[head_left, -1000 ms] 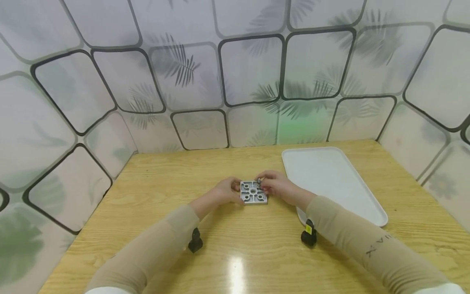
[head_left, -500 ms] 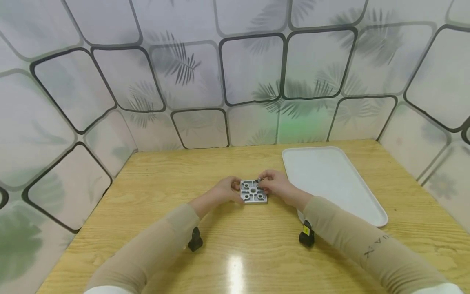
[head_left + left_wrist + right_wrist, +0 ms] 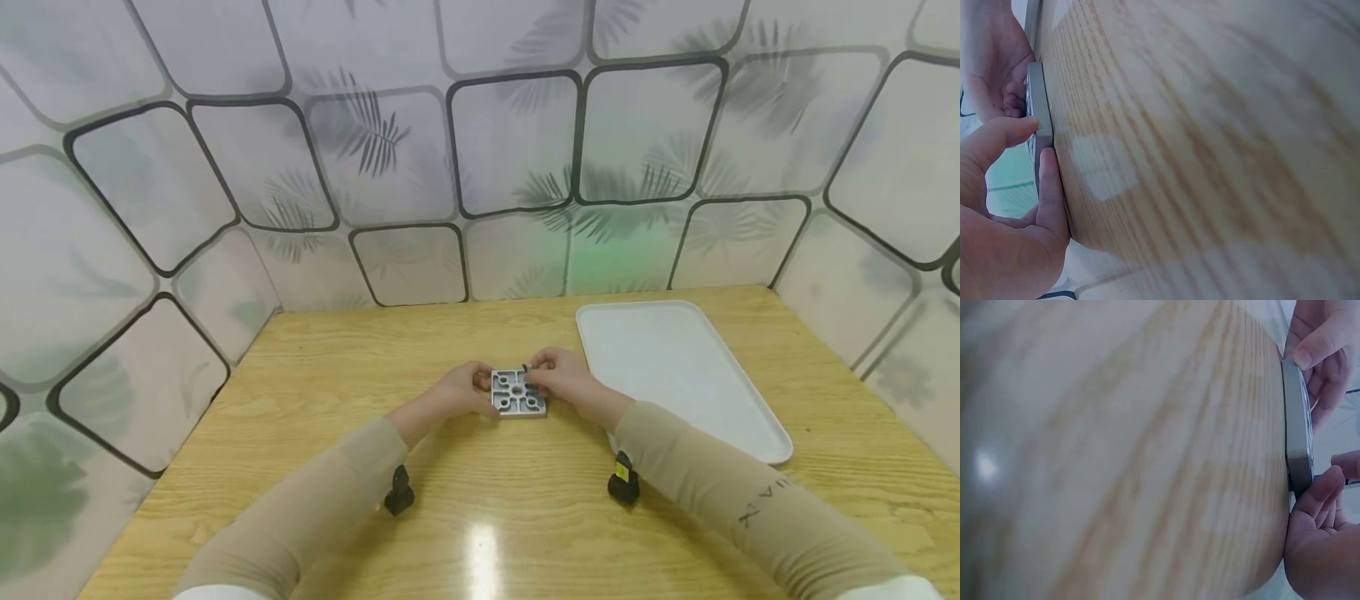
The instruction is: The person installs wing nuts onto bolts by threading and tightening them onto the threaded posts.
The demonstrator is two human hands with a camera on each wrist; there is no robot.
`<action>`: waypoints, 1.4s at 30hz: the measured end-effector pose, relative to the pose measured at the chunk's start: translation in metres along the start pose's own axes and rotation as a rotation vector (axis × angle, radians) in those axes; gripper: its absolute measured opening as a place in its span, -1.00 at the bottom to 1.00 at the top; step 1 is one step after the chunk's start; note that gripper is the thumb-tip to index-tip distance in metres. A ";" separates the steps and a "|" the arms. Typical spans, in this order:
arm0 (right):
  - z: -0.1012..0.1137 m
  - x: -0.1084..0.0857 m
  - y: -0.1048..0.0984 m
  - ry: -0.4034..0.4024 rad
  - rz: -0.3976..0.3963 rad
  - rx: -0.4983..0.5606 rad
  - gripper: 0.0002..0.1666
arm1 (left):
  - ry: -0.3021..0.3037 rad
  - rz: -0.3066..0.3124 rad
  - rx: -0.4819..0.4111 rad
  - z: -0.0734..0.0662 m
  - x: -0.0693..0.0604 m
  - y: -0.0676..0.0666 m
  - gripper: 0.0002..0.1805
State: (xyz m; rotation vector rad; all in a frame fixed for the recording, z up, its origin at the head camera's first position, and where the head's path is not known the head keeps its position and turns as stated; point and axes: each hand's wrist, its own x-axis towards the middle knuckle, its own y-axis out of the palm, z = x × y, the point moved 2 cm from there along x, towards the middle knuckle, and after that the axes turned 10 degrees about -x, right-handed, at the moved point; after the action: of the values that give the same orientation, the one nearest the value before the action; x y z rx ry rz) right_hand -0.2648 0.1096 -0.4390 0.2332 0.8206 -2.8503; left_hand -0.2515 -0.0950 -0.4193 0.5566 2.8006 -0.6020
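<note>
The left grip (image 3: 459,390) holds a metal plate (image 3: 512,396) outside the white tray (image 3: 667,358).

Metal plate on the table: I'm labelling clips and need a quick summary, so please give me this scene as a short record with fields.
Main thing: square metal plate, lying flat, raised rings facing up
Surface: wooden table
Left hand: the left hand holds the plate's left side
Right hand: the right hand pinches a small dark part at the plate's far right corner
Small part: mostly hidden by fingers; exact kind cannot be told
Nearby: white tray, right of the plate, apart from it
</note>
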 end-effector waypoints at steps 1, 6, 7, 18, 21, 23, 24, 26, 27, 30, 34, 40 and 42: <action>0.000 0.000 0.000 0.001 0.008 0.005 -0.70 | 0.001 -0.001 0.000 0.000 0.000 0.000 -0.11; -0.004 0.000 -0.003 -0.011 0.101 0.131 -0.61 | 0.008 -0.002 0.005 0.001 -0.001 0.000 -0.10; -0.004 0.000 -0.003 -0.013 0.120 0.174 -0.60 | 0.009 -0.003 0.008 0.001 -0.001 0.001 -0.11; -0.005 -0.002 -0.008 -0.032 0.204 0.358 -0.61 | 0.004 -0.004 -0.009 0.000 -0.002 0.002 -0.09; -0.006 0.000 -0.007 -0.034 0.202 0.336 -0.58 | 0.006 -0.006 -0.008 0.001 -0.002 0.002 -0.10; -0.007 0.002 -0.006 -0.039 0.205 0.322 -0.54 | 0.004 -0.011 -0.005 0.001 -0.001 0.002 -0.10; -0.007 0.002 -0.006 -0.041 0.208 0.317 -0.52 | 0.004 -0.012 -0.005 0.001 -0.001 0.002 -0.10; -0.008 0.002 -0.006 -0.045 0.211 0.305 -0.49 | 0.007 -0.011 -0.008 0.001 0.000 0.001 -0.09; -0.008 0.001 -0.007 -0.049 0.212 0.295 -0.48 | 0.010 -0.009 -0.011 0.002 0.000 0.001 -0.09; -0.008 0.000 -0.007 -0.053 0.208 0.273 -0.47 | 0.013 -0.004 -0.017 0.002 0.001 0.001 -0.09; -0.008 0.000 -0.007 -0.074 0.200 0.263 -0.49 | 0.018 0.002 -0.020 0.003 0.002 0.001 -0.10; -0.011 0.003 -0.006 -0.088 0.192 0.261 -0.58 | 0.020 0.005 -0.027 0.003 0.002 0.000 -0.09; -0.011 0.004 -0.006 -0.075 0.185 0.251 -0.60 | 0.017 0.005 -0.029 0.003 0.002 0.000 -0.09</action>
State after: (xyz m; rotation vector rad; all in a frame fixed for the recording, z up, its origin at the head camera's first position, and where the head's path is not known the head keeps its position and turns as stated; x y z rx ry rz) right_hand -0.2689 0.1204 -0.4462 0.2198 0.4026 -2.7613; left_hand -0.2533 -0.0953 -0.4223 0.5656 2.8180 -0.5573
